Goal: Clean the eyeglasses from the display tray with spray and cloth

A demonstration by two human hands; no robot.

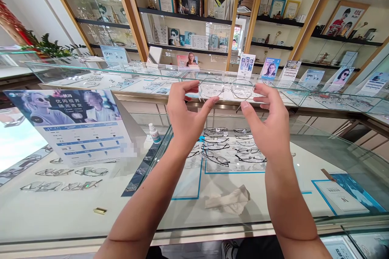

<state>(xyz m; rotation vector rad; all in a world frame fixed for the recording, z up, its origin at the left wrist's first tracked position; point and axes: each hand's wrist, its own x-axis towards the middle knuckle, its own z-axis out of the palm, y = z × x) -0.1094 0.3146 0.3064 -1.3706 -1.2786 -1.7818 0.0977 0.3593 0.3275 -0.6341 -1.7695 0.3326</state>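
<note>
A pair of thin-rimmed eyeglasses (226,85) is held up in the air above the counter, with its round lenses facing me. My left hand (190,115) grips the left end of the frame between curled fingers and thumb. At the other end, my right hand (266,119) pinches the right side near the hinge. Below the hands, several dark-framed glasses (215,158) lie in rows in the glass display case. A crumpled beige cloth (227,201) rests on the glass top, nearer to me than those rows.
A large printed sign (82,125) stands at the left, beside a small white spray bottle (154,133). A small gold object (100,211) lies at the front left. Behind, another glass display case (136,83) runs across, with cards on top.
</note>
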